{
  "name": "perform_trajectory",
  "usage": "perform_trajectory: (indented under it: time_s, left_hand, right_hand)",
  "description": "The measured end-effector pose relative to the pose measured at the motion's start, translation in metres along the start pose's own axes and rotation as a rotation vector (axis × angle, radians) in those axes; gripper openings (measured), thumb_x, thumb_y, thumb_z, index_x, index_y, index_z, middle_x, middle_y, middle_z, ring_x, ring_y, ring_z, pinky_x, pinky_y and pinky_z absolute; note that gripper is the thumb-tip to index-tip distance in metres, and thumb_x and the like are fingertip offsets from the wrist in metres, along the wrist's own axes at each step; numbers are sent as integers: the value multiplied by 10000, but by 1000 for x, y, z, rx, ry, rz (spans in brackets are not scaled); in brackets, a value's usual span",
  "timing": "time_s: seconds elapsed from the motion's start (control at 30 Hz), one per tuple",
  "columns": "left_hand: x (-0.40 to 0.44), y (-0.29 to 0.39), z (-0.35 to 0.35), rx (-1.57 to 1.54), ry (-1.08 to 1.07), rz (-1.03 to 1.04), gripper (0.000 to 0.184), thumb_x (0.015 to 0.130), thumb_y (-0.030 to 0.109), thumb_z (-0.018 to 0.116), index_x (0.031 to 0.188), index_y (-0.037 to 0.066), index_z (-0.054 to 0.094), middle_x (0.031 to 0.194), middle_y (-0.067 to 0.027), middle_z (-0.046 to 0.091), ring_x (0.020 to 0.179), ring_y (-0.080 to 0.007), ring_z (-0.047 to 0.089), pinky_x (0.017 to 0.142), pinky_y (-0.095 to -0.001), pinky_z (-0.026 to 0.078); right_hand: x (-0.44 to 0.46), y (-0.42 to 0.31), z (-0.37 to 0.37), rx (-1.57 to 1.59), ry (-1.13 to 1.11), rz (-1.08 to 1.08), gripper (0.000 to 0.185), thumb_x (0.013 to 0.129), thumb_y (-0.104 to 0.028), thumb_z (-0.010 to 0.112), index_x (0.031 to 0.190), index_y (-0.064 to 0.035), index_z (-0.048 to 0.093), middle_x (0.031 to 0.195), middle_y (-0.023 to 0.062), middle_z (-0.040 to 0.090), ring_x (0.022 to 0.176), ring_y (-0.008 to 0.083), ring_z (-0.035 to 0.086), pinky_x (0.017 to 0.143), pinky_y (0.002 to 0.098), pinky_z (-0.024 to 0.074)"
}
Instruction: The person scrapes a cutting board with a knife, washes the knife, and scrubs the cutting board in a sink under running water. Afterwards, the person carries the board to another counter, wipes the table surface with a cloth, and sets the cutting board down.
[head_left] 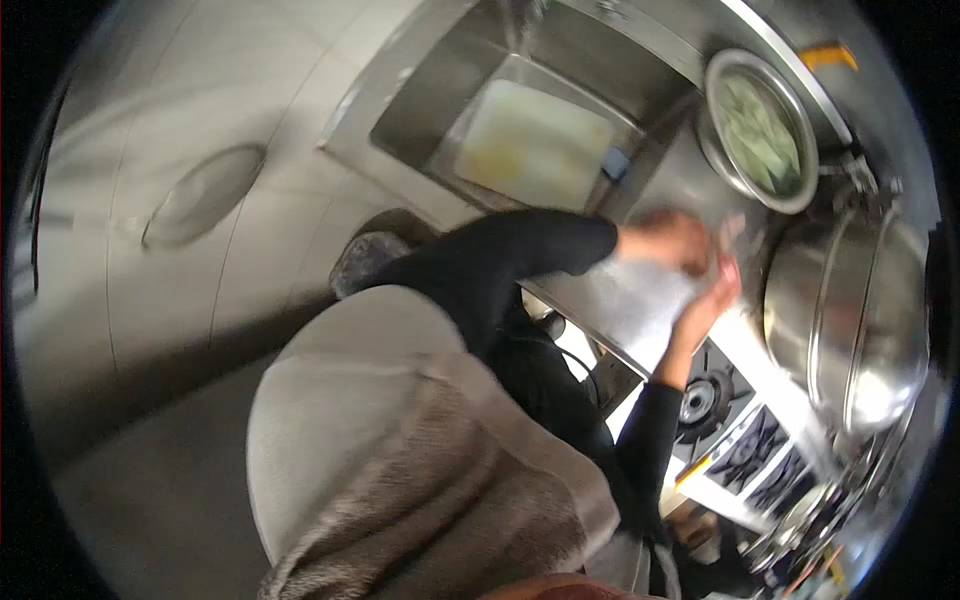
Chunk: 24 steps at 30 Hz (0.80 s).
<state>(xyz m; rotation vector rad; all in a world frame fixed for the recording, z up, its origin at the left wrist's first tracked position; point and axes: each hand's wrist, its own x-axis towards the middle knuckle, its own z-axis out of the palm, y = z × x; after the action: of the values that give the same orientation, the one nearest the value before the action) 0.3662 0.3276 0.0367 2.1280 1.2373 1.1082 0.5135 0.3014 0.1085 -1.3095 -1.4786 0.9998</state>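
Note:
My left hand [672,240] and my right hand [714,290] are close together over the steel counter [640,325], and both are smeared by motion. The fingers of the left hand cannot be made out. A pale, blurred shape shows between and above the hands; whether it is fingers or something held is unclear. Just beyond them stands a steel bowl [712,150] with pale green leaves [760,135] in it. To the left of the hands, a white cutting board [540,145] lies in the steel sink [425,110], with a small bluish block [616,164] at its corner.
A large, shiny steel vessel [845,310] stands at the right. Below it is a stove with a burner [698,400] and further grates. Several metal utensils [800,520] crowd the lower right. An oval object [205,195] shows over the tiled floor [270,60] at left.

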Motion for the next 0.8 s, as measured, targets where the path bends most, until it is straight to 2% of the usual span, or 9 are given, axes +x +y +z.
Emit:
perform_trajectory:
  time_s: [0.03, 0.13, 0.23, 0.3, 0.43, 0.53, 0.57, 0.63, 0.8]
  left_hand:
    - [-14, 35, 29, 99, 48, -94, 297, 920, 387, 599, 1106, 164, 661, 1211, -113, 583, 1205, -294, 493, 1019, -488, 331]
    - [-68, 95, 124, 410, -41, 30, 570, 905, 484, 578, 1413, 229, 542, 1560, -93, 383, 1500, -299, 229, 1232, -493, 85]
    - [-115, 127, 100, 51, -29, 103, 389, 883, 360, 637, 1233, 192, 661, 1375, -26, 559, 1305, -265, 472, 1113, -485, 333]
    - [-145, 117, 47, 298, 62, 123, 284, 889, 298, 635, 1135, 170, 696, 1280, -20, 603, 1201, -245, 526, 1035, -454, 391]
    - [-244, 109, -96, 406, 84, -257, 312, 860, 128, 598, 1157, 143, 693, 1371, -74, 581, 1290, -282, 506, 1095, -496, 319]
    - [-342, 72, -186, 641, 351, -740, 346, 936, 193, 540, 1256, 96, 626, 1340, -141, 598, 1237, -374, 532, 1068, -493, 382]
    - [-384, 45, -209, 752, 401, -953, 378, 940, 240, 544, 1282, 94, 609, 1327, -136, 606, 1210, -396, 537, 1057, -494, 390]
    - [-409, 1, -265, 1234, 363, -1014, 385, 945, 261, 545, 1266, 58, 608, 1296, -171, 612, 1160, -434, 553, 1032, -491, 408]
    - [-361, -89, -331, 1125, 527, -1296, 462, 949, 281, 529, 1344, 43, 555, 1257, -227, 603, 1219, -428, 512, 1026, -508, 397]
  right_hand:
    - [-13, 8, -14, 343, 128, 169, 429, 1070, -352, 431, 1267, 14, 536, 1234, 155, 617, 1143, 236, 581, 998, 356, 462]
    - [-35, 75, -77, -45, 90, 66, 371, 1054, -303, 497, 1205, 29, 570, 1149, 122, 629, 1065, 212, 582, 966, 345, 461]
    - [-82, 119, -115, -216, 20, 30, 284, 1003, -191, 591, 1175, 35, 584, 1070, 141, 657, 974, 218, 622, 893, 325, 492]
    - [-99, 83, -113, -421, -75, -93, 291, 984, -183, 617, 1172, 39, 611, 1102, 165, 643, 1034, 242, 607, 930, 356, 480]
    - [-100, 81, -108, -503, -215, -283, 323, 959, -154, 636, 1220, 30, 590, 1235, 224, 601, 1161, 373, 587, 1015, 424, 446]
    - [-86, 88, -81, -498, -339, -407, 446, 946, -236, 661, 1293, 24, 557, 1347, 232, 551, 1262, 396, 518, 1066, 434, 410]
    - [-83, 92, -68, -644, -391, -373, 598, 923, -328, 685, 1389, -7, 491, 1474, 258, 430, 1396, 425, 371, 1145, 499, 305]
    - [-74, 84, -33, -795, -414, -398, 736, 932, -503, 608, 1479, -52, 411, 1563, 260, 298, 1461, 433, 247, 1180, 580, 159]
    - [-55, 69, 22, -1156, -386, -232, 888, 932, -697, 412, 1578, -116, 231, 1636, 240, 107, 1521, 406, 73, 1195, 589, 0]
